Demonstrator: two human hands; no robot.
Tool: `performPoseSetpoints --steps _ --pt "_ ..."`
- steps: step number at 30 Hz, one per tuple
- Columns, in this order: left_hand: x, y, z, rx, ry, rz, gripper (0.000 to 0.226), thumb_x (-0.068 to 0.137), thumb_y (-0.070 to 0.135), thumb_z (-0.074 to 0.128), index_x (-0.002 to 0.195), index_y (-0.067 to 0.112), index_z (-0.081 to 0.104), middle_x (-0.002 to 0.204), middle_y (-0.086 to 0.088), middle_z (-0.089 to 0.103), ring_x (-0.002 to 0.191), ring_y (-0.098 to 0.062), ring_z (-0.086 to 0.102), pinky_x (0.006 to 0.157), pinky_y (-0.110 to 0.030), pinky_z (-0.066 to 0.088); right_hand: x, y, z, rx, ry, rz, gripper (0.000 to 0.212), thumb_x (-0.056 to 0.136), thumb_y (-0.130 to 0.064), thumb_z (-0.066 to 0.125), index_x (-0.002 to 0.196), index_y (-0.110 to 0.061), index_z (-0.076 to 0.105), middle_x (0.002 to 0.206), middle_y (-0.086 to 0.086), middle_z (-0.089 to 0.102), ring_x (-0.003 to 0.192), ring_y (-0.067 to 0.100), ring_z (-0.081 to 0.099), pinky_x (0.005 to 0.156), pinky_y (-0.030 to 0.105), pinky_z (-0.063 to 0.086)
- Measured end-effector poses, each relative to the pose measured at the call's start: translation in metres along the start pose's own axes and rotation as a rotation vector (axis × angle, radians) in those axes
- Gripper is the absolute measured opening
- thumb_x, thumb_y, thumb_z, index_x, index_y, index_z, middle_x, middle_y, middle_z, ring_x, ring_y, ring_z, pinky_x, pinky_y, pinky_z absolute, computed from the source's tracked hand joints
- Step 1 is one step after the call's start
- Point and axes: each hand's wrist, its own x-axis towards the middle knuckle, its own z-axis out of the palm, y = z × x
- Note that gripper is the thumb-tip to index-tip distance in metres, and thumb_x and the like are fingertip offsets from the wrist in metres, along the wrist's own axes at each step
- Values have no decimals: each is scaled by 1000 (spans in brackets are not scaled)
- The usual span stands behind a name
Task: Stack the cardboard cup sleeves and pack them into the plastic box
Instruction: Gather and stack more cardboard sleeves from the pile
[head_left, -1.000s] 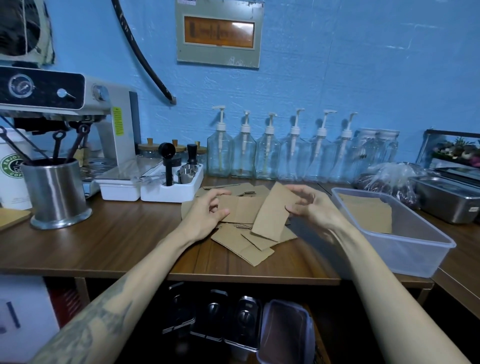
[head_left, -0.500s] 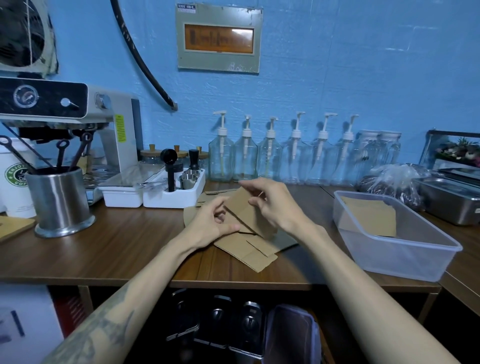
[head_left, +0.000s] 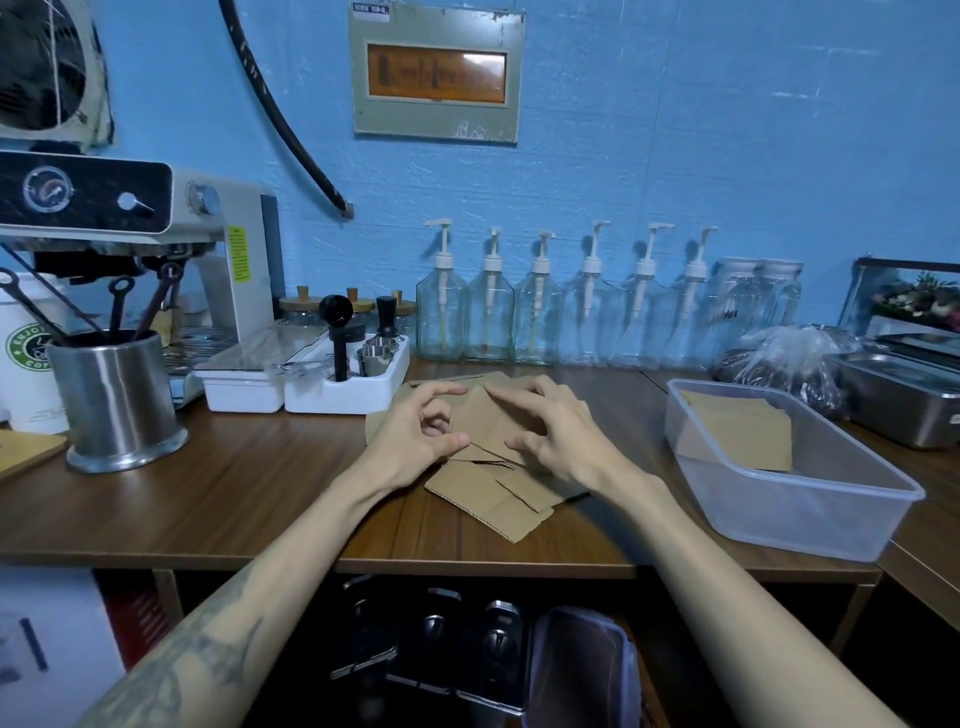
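Blue painted wall backs a dark wooden table, where loose cardboard cup sleeves lie fanned in an overlapping pile near the front edge. Both hands are on the pile: the left hand has thumb and forefinger curled together at a sleeve's edge, seemingly pinching it, though the contact is partly hidden. The right hand hovers with its fingers bent, fingertips touching the top sleeve and gripping nothing that I can make out.

These sleeves look light, thin and flat (corrugated card, so fairly stiff along the flutes but easy to crease). They should slide readily over one another and over the smooth wood, so squaring them up by tapping the edges, then gripping the stack across its short sides, seems the safest hold. A pinch on one corner would likely fan them out again.

To the right, well apart from the pile, stands the clear plastic box, open-topped, with a few sleeves already inside. Bare table lies between pile and box. Behind, the white tool tray and the row of pump bottles crowd the back, and the front edge is close, so a sleeve nudged forward could drop off.
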Motion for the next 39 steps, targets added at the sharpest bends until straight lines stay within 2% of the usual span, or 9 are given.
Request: performPoseSetpoints --steps 7,10,14,21,24,27,32,35,39 --pt "1 1 2 -1 -5 -31 38 84 -2 71 114 20 61 67 16 60 65 2 53 65 -10 44 -2 7 1 107 -104 -53 76 90 -5 65 147 -46 34 128 -10 47 118 11 45 104 31 37" --pt "2 -1 1 7 23 -44 27 88 7 70 106 25 61 69 15 66 64 0 55 66 -13 46 0 7 -3 219 24 44 54 85 -17 75 134 -31 53 125 -6 58 112 6 52 103 27 42" --pt "1 1 1 22 28 -62 29 89 5 68 99 31 60 67 19 67 62 1 54 65 -13 46 -2 14 -4 367 35 143 29 90 -17 71 115 -31 68 113 -7 68 99 6 61 90 24 47" --pt "0 1 1 37 -11 -69 29 91 4 65 115 20 63 75 15 70 69 3 59 71 -11 46 -9 21 1 536 92 254 32 82 -17 79 88 -47 71 90 2 75 76 29 64 82 43 55" --pt "-2 6 2 34 -11 -67 23 92 5 65 112 16 62 62 20 67 63 7 59 65 -8 44 -8 20 3 559 113 244 28 82 -16 79 92 -41 71 87 9 74 70 25 62 78 42 56" --pt "-1 6 0 2 14 -72 23 91 9 67 110 22 64 80 1 73 73 -7 63 69 -20 49 -7 22 2 573 106 238 30 83 -17 79 105 -35 71 83 11 71 68 15 61 76 36 56" --pt "-2 9 -7 -67 111 -88 23 92 3 64 110 16 64 89 -2 75 77 -10 66 71 -19 49 -21 31 -8 484 52 281 42 82 -23 79 121 -24 64 96 -6 68 84 5 62 78 10 46" --pt "-6 6 -18 -97 115 -103 23 91 2 64 107 18 64 93 -7 75 82 -15 68 79 -30 55 -37 38 -14 362 -3 284 34 84 -27 78 116 -24 69 104 -10 64 94 4 60 77 3 40" --pt "-15 2 -28 -64 107 -114 25 91 1 64 106 22 63 87 4 76 86 -16 69 84 -28 55 -49 39 -14 299 -136 281 31 86 -33 75 117 -29 71 111 -6 53 101 5 50 89 11 37"
